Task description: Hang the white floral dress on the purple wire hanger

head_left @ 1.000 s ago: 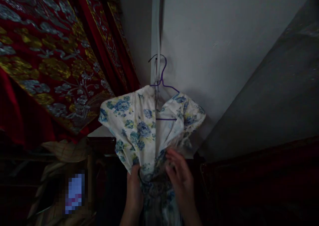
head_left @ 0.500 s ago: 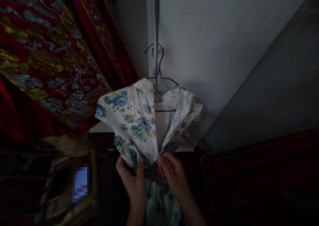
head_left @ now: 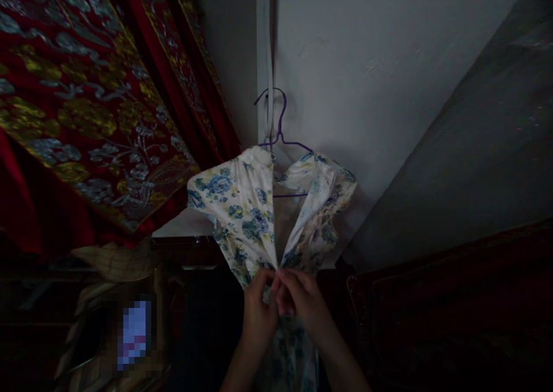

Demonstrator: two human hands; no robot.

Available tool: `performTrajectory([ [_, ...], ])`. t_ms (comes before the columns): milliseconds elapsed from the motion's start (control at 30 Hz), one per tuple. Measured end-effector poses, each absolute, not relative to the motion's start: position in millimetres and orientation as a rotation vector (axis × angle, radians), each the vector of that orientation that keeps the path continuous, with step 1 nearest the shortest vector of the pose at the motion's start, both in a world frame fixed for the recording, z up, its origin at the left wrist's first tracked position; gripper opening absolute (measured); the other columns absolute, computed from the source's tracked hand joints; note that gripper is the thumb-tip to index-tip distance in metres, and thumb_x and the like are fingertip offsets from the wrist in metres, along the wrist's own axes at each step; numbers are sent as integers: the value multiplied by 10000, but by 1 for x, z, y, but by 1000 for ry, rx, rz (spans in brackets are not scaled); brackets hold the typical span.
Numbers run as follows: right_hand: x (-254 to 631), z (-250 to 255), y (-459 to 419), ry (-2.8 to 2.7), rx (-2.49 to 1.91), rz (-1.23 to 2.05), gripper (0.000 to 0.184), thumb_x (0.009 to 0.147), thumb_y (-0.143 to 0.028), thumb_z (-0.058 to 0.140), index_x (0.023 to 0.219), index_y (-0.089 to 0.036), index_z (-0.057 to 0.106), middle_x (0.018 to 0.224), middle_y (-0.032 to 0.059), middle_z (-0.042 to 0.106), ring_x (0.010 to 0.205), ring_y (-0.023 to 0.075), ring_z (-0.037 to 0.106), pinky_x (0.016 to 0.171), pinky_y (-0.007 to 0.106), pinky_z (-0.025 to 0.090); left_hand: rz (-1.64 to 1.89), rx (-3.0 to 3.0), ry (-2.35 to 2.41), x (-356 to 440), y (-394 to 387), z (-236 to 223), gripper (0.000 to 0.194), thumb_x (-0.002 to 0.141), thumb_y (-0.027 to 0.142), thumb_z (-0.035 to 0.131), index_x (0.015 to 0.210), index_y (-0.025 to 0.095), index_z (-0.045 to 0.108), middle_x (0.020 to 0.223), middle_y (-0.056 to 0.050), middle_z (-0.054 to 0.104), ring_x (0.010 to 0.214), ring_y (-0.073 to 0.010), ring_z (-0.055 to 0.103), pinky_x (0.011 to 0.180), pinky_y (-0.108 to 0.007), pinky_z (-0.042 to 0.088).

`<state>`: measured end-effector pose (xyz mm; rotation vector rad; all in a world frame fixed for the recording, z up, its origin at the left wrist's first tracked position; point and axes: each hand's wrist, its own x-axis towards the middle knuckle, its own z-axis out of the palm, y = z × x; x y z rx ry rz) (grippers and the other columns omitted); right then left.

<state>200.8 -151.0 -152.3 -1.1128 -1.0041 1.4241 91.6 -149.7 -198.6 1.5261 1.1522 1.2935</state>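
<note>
White floral dress (head_left: pixel 248 213), waist mostly hidden, left hand (head_left: pixel 260 303) and right hand (head_left: pixel 301 295) pinching it

Embroidered red cloth (head_left: pixel 86 115) and a floral garment (head_left: pixel 244 216) on a hanger (head_left: pixel 280 134) suggest a home.

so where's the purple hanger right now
In the head view, the purple hanger is just above centre, to the right of the red embroidered cloth and in front of the pale wall. The floral garment hangs on it.
</note>
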Motion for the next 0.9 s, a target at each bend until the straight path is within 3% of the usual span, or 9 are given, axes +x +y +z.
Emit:
performTrajectory([
  [167, 228, -58, -84, -907, -923, 1228, 311, 678, -455, 693, 589, -176, 588, 379, -62, 448, 338, 47, 302, 366, 197, 161, 1034, 1634, 1197, 105, -157, -208, 220, 952, 282, 471, 756, 207, 536, 709, -15, 564, 673, -181, 542, 644, -277, 400],
  [300, 238, 7, -54, -988, -705, 1337, 209, 676, -359, 651, 591, -183, 579, 362, -95, 384, 325, 30, 223, 353, 188, 134, 926, 1712, 1195, 116, -155, -215, 155, 919, 236, 498, 768, 207, 521, 729, -22, 577, 697, -188, 548, 652, -281, 393],
  [500, 230, -11, -74, -1120, -779, 1213, 300, 778, -453, 625, 648, -185, 593, 431, -51, 503, 356, 60, 380, 355, 187, 204, 766, 1792, 1143, 103, -128, -191, 101, 832, 133, 567, 775, 199, 618, 786, -47, 686, 761, -225, 649, 709, -302, 448],
  [567, 231, -16, -81, -1197, -810, 1190, 315, 805, -468, 607, 663, -187, 605, 439, -47, 523, 360, 66, 404, 362, 187, 240, 931, 1838, 1163, 93, -114, -154, 52, 876, 196, 608, 901, 201, 653, 835, -46, 702, 774, -218, 658, 719, -300, 466],
  [633, 233, -13, -86, -1272, -810, 1164, 320, 832, -466, 584, 669, -190, 609, 439, -47, 531, 362, 68, 417, 374, 188, 273, 1281, 1841, 1117, 84, -99, -105, 298, 957, 265, 581, 1252, 222, 579, 937, -42, 702, 827, -198, 666, 757, -291, 492],
  [700, 235, -6, -89, -1313, -791, 1138, 323, 854, -454, 559, 666, -194, 602, 446, -44, 537, 371, 73, 434, 386, 189, 297, 1552, 1952, 1003, 80, -83, -55, 436, 993, 263, 548, 1423, 242, 480, 990, -42, 691, 865, -183, 660, 818, -294, 496],
  [800, 235, -4, -84, -1347, -789, 1059, 320, 880, -437, 539, 676, -197, 597, 455, -42, 536, 381, 82, 445, 408, 200, 322, 1552, 2343, 888, 84, -67, -6, 140, 982, 254, 585, 1069, 205, 685, 896, -29, 690, 806, -163, 633, 766, -265, 475],
  [900, 231, -26, -72, -1339, -897, 929, 320, 882, -411, 528, 648, -203, 590, 435, -46, 505, 385, 93, 441, 432, 218, 336, 1641, 2494, 941, 85, -64, 7, 140, 960, 248, 625, 842, 184, 663, 765, 0, 646, 718, -139, 589, 696, -246, 443],
])
